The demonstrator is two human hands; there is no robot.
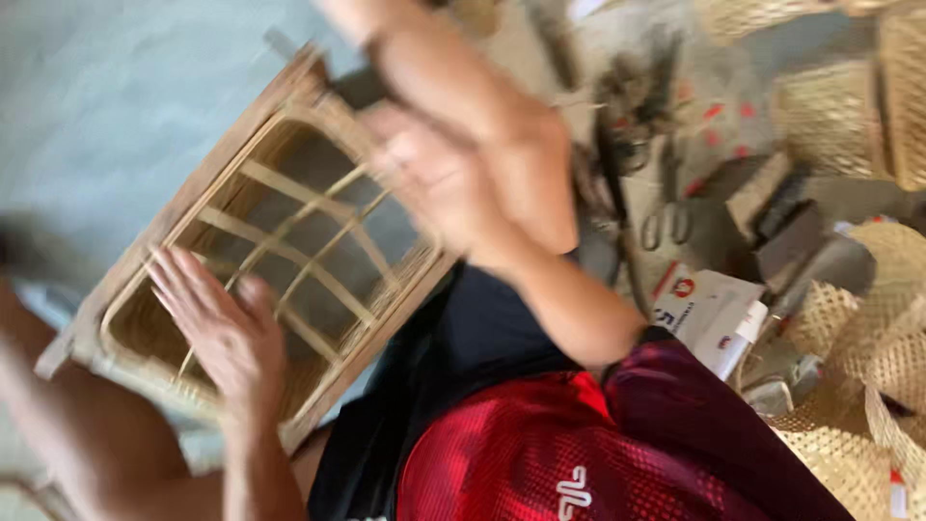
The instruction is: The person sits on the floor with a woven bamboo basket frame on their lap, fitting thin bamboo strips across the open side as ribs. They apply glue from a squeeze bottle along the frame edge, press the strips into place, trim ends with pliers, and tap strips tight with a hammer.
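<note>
the left hand [217, 323] is laid flat with fingers spread on the lower left part of the half-woven rattan frame [260, 241], which is propped tilted on the lap, above the black shorts [463, 357]. the right hand [453, 174] is seen at the frame's upper right corner, blurred by motion; whether anything is pinched cannot be told. right of the frame, scissors [667, 207] are lying on the floor, a white box [709, 309] is set below them, and woven baskets [868, 116] are stacked furthest right.
</note>
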